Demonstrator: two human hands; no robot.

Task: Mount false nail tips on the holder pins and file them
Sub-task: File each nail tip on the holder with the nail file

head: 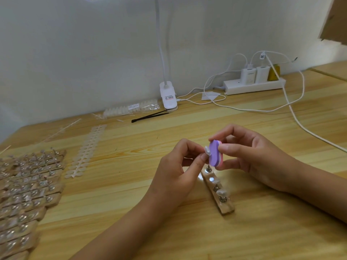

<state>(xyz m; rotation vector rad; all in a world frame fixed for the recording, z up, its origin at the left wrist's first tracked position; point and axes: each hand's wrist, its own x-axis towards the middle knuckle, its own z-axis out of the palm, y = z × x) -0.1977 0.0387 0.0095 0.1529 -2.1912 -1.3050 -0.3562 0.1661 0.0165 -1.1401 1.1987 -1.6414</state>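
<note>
**Q:** What are my hands holding?

**A:** Your left hand (180, 166) has its fingers curled, with thumb and fingertips pinching a small clear nail tip (208, 150) above the table (131, 212). Whether the tip sits on a pin is hidden by your fingers. Your right hand (251, 158) grips an oval file block (216, 154), purple on the face and pink at the edge, between thumb and curled fingers. The purple face touches the nail tip.

**Q:** Where is the holder?

**A:** The wooden holder strip (223, 203) lies on the table just below your hands, running towards you. Metal pins stand along it, and a second clear tip (221, 193) sits on a pin near its near end.

**Q:** What else is on the table?

**A:** Far to your left is a stack of wooden holders (28, 194), beside two long strips of nail tips (86, 152). Towards the wall lie a clear bag of tips (131, 107) and black tweezers (150, 117). A white clip lamp (168, 96) stands behind them. A white power strip (253, 86) with two chargers (248, 74) is at the right, with white cables trailing across the table.

**Q:** Can any writing be read?

**A:** No. The lamp clip carries a label with a barcode, the bag has a small white label, and a tag hangs on one cable. All the print is too small to read.
</note>
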